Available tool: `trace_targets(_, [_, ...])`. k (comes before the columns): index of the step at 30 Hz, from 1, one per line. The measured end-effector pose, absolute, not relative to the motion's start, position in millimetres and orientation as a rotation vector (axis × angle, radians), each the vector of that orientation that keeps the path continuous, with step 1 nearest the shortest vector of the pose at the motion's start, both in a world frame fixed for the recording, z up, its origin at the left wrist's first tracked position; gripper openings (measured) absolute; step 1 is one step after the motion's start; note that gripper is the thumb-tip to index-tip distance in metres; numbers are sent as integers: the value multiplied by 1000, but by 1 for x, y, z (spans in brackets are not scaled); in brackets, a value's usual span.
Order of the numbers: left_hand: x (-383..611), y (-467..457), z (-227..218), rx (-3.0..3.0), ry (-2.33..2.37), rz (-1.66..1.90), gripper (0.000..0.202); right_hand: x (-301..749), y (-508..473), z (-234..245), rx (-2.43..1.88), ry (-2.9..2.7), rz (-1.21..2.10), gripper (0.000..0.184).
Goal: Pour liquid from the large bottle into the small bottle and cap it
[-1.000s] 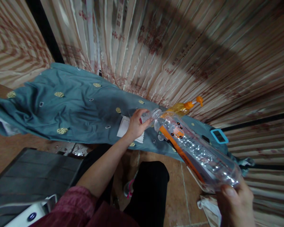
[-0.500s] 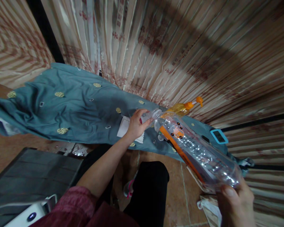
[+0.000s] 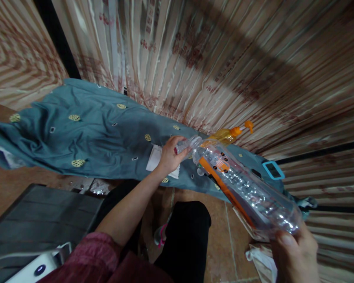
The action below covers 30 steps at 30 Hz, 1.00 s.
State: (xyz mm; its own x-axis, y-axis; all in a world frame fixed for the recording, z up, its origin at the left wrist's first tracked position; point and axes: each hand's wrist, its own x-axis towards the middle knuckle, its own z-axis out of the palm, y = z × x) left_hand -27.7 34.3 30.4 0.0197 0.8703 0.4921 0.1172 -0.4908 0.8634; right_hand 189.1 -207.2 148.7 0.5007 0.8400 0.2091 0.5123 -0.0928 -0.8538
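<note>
My right hand (image 3: 296, 247) grips the base end of a large clear plastic bottle (image 3: 253, 192) with an orange label. The bottle lies tilted, its neck toward the upper left. My left hand (image 3: 171, 155) is closed around a small clear container (image 3: 183, 147) with a bit of red at its far end. The container's mouth meets the bottle's neck; whether liquid passes between them I cannot tell. Just behind the neck, a yellow pump bottle (image 3: 224, 135) with an orange pump head is partly hidden. Beneath my left hand lies a white packet (image 3: 153, 158).
A teal cloth with pineapple prints (image 3: 100, 137) covers the narrow table. A blue-framed device (image 3: 273, 170) sits at its right end. Pleated curtains (image 3: 165, 51) hang behind. At lower left are a dark grey surface (image 3: 47, 216) and a white device (image 3: 32, 269). A paper bag (image 3: 262, 261) stands lower right.
</note>
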Motion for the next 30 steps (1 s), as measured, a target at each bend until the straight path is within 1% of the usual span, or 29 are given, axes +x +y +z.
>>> trace_targets(4, [-28, 34, 31, 1669, 1021, 1528, 23, 195, -209, 148, -1770, -1205, 399, 65])
trace_targets(10, [-29, 33, 33, 1657, 1029, 1518, 22, 192, -207, 151, -1779, -1239, 373, 68])
trace_targets(14, [-29, 33, 34, 1663, 1038, 1506, 22, 190, -206, 151, -1768, -1220, 363, 66])
trace_targets(30, [-28, 34, 32, 1652, 1029, 1512, 22, 196, -208, 151, -1781, -1218, 391, 71])
